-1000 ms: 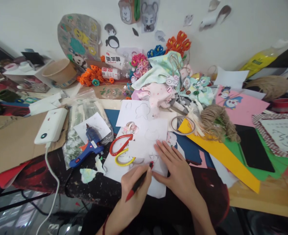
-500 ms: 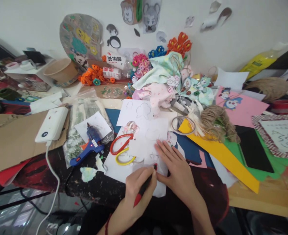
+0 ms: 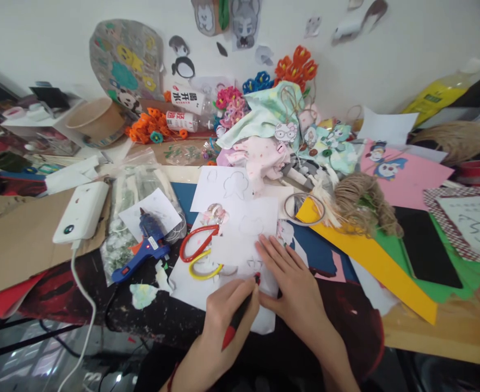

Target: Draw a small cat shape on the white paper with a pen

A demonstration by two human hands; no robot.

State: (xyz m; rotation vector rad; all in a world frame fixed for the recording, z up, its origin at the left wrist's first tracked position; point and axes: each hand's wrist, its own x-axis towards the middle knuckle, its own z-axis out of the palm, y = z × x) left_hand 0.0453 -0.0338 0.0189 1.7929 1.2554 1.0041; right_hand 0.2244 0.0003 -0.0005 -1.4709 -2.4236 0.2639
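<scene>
My left hand (image 3: 226, 316) is closed around a black and red pen (image 3: 240, 314), its tip down on a small white paper (image 3: 240, 261) bearing a pencil sketch. Beside it, my right hand (image 3: 291, 277) lies flat on the same paper, fingers spread. Under these lies a larger white sheet (image 3: 183, 294). Scissors with one red and one yellow handle (image 3: 199, 245) lie just left of the paper, their blades partly covered. Faint cloud-like outlines show on another white sheet (image 3: 207, 188) behind.
To the left are a blue glue gun (image 3: 150, 245), a white power bank (image 3: 82, 212) with a cable, and cardboard (image 3: 19, 228). Clear tape (image 3: 304, 209), twine (image 3: 360, 204), yellow card (image 3: 387, 272) and a black phone (image 3: 428, 247) lie right. Fabric (image 3: 260, 158) and orange flowers (image 3: 152, 124) crowd the back.
The view has shifted slightly, so most things sit a little further left. Both hands keep nearly the same pose, with the pen tip still on the paper.
</scene>
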